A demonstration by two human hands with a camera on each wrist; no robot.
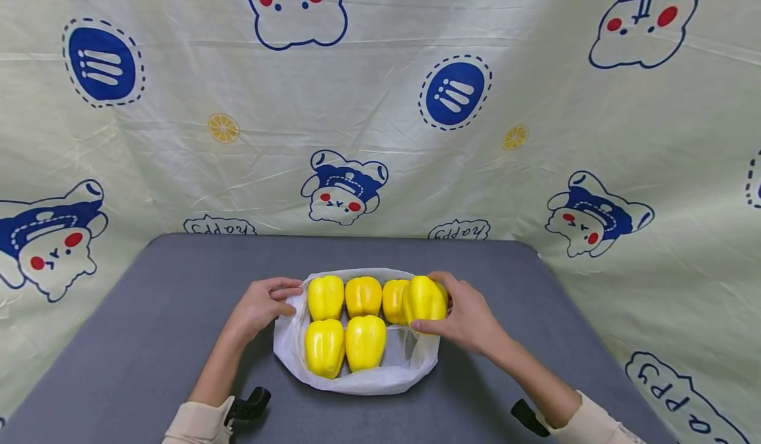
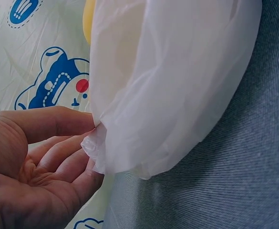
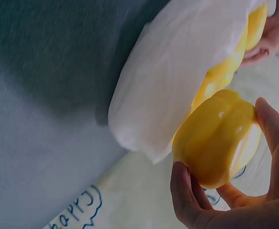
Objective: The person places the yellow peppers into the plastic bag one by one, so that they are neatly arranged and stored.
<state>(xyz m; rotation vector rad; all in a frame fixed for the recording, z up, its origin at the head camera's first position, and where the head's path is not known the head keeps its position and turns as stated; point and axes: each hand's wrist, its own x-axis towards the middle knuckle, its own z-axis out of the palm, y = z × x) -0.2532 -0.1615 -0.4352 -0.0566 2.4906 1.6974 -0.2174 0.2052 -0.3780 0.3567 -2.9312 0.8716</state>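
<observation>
A white plastic bag (image 1: 380, 381) lies with its mouth spread wide on the table, several yellow bell peppers (image 1: 365, 342) standing in it in two rows. My left hand (image 1: 264, 306) is at the bag's left side; in the left wrist view its thumb and fingers pinch the thin rim of the bag (image 2: 172, 95). With my right hand (image 1: 470, 315) I hold one more yellow bell pepper (image 3: 218, 138) between thumb and fingers at the bag's right rim. In the head view that pepper partly hides another one (image 1: 394, 300) behind it.
The grey table (image 1: 196, 279) reaches out on all sides of the bag. Behind it hangs a pale curtain (image 1: 380, 113) printed with blue cartoon figures. A black strap (image 1: 252, 404) sits at the left wrist, another black strap (image 1: 528, 417) at the right.
</observation>
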